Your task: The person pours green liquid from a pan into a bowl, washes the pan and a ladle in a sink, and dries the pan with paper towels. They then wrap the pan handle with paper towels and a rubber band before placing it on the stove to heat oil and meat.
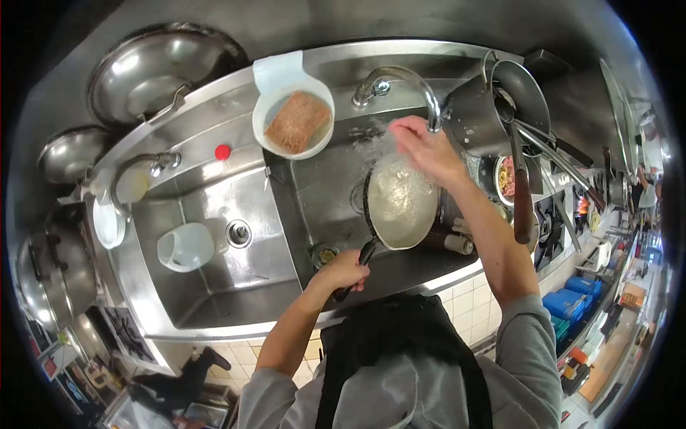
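Note:
My left hand point(345, 272) is wrapped round the black handle of a frying pan point(402, 207). The pan sits in the right sink basin, with a pale inside and clear water in it. Just above the pan's far rim is my right hand point(426, 149), under the spout of the curved tap point(431, 107). Water splashes off it to the left. Its fingers look stretched out, partly blurred by the water, and I see nothing held in them.
A white container with a brown scouring pad point(299, 121) stands on the sink's back edge. In the left basin point(236, 279) lies a translucent plastic jug point(186, 247). Stacked pots and ladles point(500, 107) crowd the right. A red cap point(223, 152) lies behind the left basin.

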`<state>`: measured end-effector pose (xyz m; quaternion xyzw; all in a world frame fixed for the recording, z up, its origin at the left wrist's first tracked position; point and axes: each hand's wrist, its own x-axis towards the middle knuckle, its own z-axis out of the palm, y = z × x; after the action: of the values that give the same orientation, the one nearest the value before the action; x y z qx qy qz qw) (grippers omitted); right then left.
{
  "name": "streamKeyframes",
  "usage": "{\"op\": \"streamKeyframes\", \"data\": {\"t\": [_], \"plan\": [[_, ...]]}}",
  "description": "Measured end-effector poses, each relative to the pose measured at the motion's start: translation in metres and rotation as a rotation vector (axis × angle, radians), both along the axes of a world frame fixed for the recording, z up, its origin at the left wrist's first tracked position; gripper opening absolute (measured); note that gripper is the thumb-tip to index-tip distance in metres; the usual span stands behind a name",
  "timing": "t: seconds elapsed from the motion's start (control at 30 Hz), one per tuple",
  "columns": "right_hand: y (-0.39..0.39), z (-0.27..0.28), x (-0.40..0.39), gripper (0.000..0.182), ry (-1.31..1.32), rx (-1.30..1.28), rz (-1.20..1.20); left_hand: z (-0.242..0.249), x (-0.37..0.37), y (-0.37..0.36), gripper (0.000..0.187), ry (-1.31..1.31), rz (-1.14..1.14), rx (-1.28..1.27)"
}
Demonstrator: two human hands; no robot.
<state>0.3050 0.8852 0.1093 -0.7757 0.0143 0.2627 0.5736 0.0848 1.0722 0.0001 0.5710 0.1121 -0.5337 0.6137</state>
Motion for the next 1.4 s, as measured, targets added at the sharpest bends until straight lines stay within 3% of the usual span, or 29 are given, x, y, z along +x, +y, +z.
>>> {"op": "streamKeyframes", "data": {"t": [0.07, 0.1, 0.17, 0.23, 0.3, 0.37, 0.5, 0.57, 0.77, 0.9, 0.97, 1.13, 1.2, 1.4], "plan": [[-0.004, -0.015, 0.015, 0.028, -0.170, -0.056, -0.045, 0.027, 0.002, 0.009, 0.018, -0.198, -0.170, 0.304], [-0.013, -0.030, 0.027, 0.030, -0.176, 0.039, -0.035, 0.020, -0.011, 0.014, 0.018, -0.201, -0.180, 0.308], [-0.012, -0.029, 0.042, 0.036, -0.131, 0.072, -0.072, 0.003, -0.045, 0.023, 0.023, -0.705, -0.238, 0.720], [-0.028, -0.060, 0.072, 0.059, 0.009, 0.148, -0.060, 0.037, -0.047, 0.035, 0.025, -0.573, -0.322, 0.853], [-0.033, -0.072, 0.082, 0.063, 0.019, 0.230, -0.065, 0.059, -0.051, 0.046, 0.024, -0.459, -0.377, 0.930], [-0.028, -0.087, 0.095, 0.068, 0.026, 0.325, -0.061, 0.072, -0.067, 0.056, 0.025, -0.598, -0.333, 0.969], [-0.013, -0.110, 0.124, 0.066, 0.028, 0.366, 0.054, 0.076, -0.093, 0.068, 0.026, -0.604, -0.371, 1.019], [-0.008, -0.115, 0.131, 0.063, 0.073, 0.395, 0.063, 0.074, -0.103, 0.071, 0.027, -0.601, -0.279, 1.040], [-0.003, -0.095, 0.148, 0.046, 0.023, 0.156, 0.088, 0.078, -0.131, 0.068, 0.030, -0.754, -0.195, 1.096], [0.001, -0.097, 0.153, 0.047, 0.093, 0.041, 0.100, 0.074, -0.149, 0.070, 0.030, -0.871, -0.129, 1.174], [0.005, -0.095, 0.140, 0.044, 0.162, 0.170, -0.045, 0.072, -0.153, 0.078, 0.030, -0.926, -0.121, 1.213], [-0.026, -0.102, 0.080, 0.049, 0.319, 0.498, -0.093, 0.069, -0.155, 0.107, 0.033, -1.061, -0.131, 1.274], [-0.055, -0.064, 0.030, 0.053, 0.361, 0.520, -0.155, 0.070, -0.154, 0.114, 0.035, -1.082, -0.121, 1.235], [-0.137, -0.017, -0.091, 0.075, 0.288, 1.020, -0.385, 0.071, -0.152, 0.123, 0.033, -1.091, -0.088, 1.168]]}}
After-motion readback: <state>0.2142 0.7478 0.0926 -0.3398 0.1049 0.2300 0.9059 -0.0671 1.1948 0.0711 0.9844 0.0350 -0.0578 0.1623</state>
